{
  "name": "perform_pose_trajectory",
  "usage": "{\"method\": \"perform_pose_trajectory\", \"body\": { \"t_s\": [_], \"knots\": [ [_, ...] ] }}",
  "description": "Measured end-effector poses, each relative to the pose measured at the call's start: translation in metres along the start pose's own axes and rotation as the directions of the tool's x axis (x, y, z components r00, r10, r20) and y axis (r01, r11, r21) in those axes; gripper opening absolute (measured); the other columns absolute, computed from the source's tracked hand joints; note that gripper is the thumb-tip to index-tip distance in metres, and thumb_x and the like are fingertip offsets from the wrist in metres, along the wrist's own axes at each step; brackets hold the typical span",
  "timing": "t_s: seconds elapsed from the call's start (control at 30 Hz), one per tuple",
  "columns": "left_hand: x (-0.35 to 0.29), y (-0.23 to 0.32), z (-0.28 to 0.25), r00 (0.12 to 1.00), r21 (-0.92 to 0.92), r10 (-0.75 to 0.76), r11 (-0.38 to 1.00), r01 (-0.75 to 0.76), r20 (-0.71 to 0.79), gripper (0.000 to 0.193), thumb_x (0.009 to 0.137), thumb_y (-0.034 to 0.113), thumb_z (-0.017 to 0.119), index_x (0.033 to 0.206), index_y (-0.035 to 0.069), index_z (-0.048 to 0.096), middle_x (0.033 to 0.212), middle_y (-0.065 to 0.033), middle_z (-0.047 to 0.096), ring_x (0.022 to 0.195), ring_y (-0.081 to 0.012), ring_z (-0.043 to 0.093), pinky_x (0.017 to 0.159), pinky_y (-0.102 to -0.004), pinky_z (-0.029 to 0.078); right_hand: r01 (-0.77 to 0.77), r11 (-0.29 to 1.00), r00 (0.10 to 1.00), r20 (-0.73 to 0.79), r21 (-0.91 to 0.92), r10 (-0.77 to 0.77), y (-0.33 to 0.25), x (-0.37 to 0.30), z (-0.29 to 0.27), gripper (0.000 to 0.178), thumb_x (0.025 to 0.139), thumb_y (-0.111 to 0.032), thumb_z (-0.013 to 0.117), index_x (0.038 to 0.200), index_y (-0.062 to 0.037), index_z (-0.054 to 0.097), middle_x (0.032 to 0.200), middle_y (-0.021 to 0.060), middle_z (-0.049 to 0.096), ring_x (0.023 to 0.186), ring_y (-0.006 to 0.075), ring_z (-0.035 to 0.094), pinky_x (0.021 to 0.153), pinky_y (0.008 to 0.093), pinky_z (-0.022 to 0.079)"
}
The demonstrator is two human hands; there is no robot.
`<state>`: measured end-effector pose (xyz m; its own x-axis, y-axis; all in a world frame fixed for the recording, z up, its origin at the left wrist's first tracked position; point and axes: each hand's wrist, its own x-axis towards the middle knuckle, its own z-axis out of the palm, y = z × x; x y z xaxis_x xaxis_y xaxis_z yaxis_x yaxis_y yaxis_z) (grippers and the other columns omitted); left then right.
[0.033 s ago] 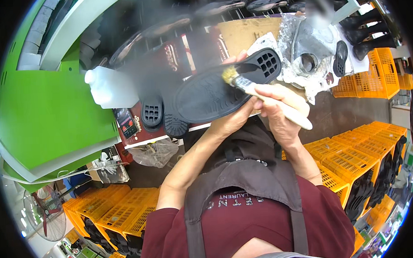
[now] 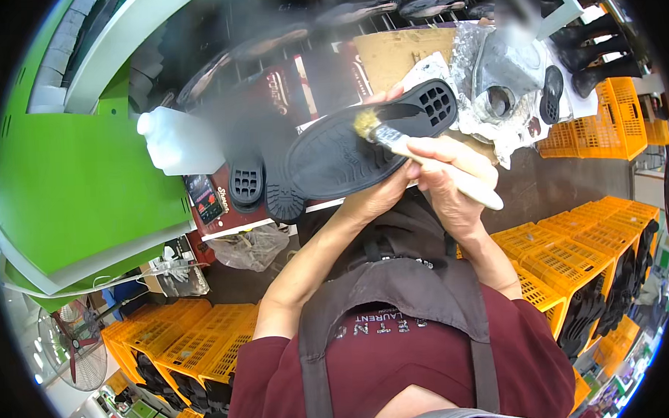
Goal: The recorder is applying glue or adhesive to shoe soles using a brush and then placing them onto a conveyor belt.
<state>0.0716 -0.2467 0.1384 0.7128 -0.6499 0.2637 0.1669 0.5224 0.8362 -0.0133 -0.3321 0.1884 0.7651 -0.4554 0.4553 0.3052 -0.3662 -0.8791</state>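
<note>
My left hand (image 2: 382, 196) is closed around a black shoe sole (image 2: 333, 157), its thumb at the near edge and fingertips showing past the far edge. The sole is tilted over the table, its open-grid heel end to the right. In my right hand (image 2: 458, 168) is a paintbrush (image 2: 386, 136) with a pale handle. Its yellowish bristles touch or hover just over the inner face of the sole; which, I cannot tell. Left of the held sole lie more black soles (image 2: 246, 181), partly hidden by a blur.
A white plastic jug (image 2: 185, 144) and a phone (image 2: 204, 199) are at the table's left. A grey container (image 2: 499, 78) with a round opening sits on crumpled plastic at the right, beside another sole (image 2: 551, 94). Orange crates (image 2: 564, 245) stand behind on both sides.
The brush tip has moved slightly left and upward along the sole. The sole has shifted very little; both hands keep their hold.
</note>
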Motion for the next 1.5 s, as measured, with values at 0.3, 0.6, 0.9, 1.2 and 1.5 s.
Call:
{"method": "perform_pose_trajectory", "body": {
  "t_s": [0.3, 0.6, 0.9, 1.2, 1.5],
  "knots": [
    [-0.002, -0.012, -0.022, 0.942, 0.391, -0.152, 0.92, 0.025, 0.298, 0.058, 0.082, 0.022, 0.071, 0.13, 0.005, 0.042, 0.135, -0.0137, 0.047, 0.121, -0.0219, 0.048, 0.104, -0.0367, 0.035, 0.098, 0.994, 0.992, 0.079, 0.056, -0.102, -0.005, 0.009, 0.017, 0.032, 0.088, -0.023, 0.067, 0.1, 0.0071, 0.068, 0.076, 0.0094, 0.066, 0.059, 0.0097, 0.056, 0.053, 0.0201, 0.044],
    [-0.028, 0.015, -0.061, 0.73, 0.578, -0.535, 0.781, 0.236, 0.425, 0.048, 0.081, 0.032, 0.072, 0.114, 0.001, 0.056, 0.108, -0.0128, 0.06, 0.1, -0.0225, 0.058, 0.086, -0.034, 0.046, -0.113, 0.992, 0.984, 0.142, 0.06, 0.104, 0.014, 0.026, 0.002, 0.027, 0.092, -0.019, 0.062, 0.101, 0.0058, 0.068, 0.076, 0.008, 0.066, 0.06, 0.0082, 0.057, 0.054, 0.0182, 0.045],
    [-0.038, 0.039, -0.06, 0.851, 0.01, -0.473, 0.875, 0.484, 0.228, 0.077, 0.087, 0.066, 0.045, 0.118, -0.005, 0.051, 0.099, -0.0166, 0.062, 0.082, -0.0168, 0.061, 0.072, -0.0279, 0.05, -0.366, 0.925, 0.919, 0.197, 0.103, 0.342, 0.036, 0.051, -0.006, 0.022, 0.09, -0.016, 0.063, 0.101, 0.0021, 0.07, 0.073, 0.005, 0.065, 0.059, 0.0071, 0.055, 0.054, 0.0179, 0.044],
    [-0.039, 0.042, -0.066, 0.842, -0.307, -0.524, 0.786, 0.536, 0.129, 0.065, 0.099, 0.053, 0.02, 0.12, -0.001, 0.05, 0.091, -0.0113, 0.061, 0.078, -0.0162, 0.059, 0.07, -0.0279, 0.049, -0.216, 0.975, 0.905, 0.385, 0.053, 0.179, 0.028, 0.038, 0.0, 0.021, 0.091, -0.016, 0.063, 0.098, 0.002, 0.07, 0.084, 0.0066, 0.068, 0.065, 0.008, 0.06, 0.056, 0.0199, 0.047],
    [-0.028, 0.021, -0.094, 0.802, -0.519, -0.593, 0.708, 0.479, -0.069, 0.068, 0.098, 0.055, 0.028, 0.125, -0.003, 0.05, 0.107, -0.0206, 0.062, 0.094, -0.0305, 0.064, 0.085, -0.0397, 0.053, -0.211, 0.963, 0.889, 0.442, 0.166, 0.119, 0.012, 0.021, 0.015, 0.011, 0.087, -0.003, 0.063, 0.09, 0.006, 0.069, 0.085, 0.0127, 0.069, 0.071, 0.0183, 0.066, 0.062, 0.0279, 0.054]
  ]
}}
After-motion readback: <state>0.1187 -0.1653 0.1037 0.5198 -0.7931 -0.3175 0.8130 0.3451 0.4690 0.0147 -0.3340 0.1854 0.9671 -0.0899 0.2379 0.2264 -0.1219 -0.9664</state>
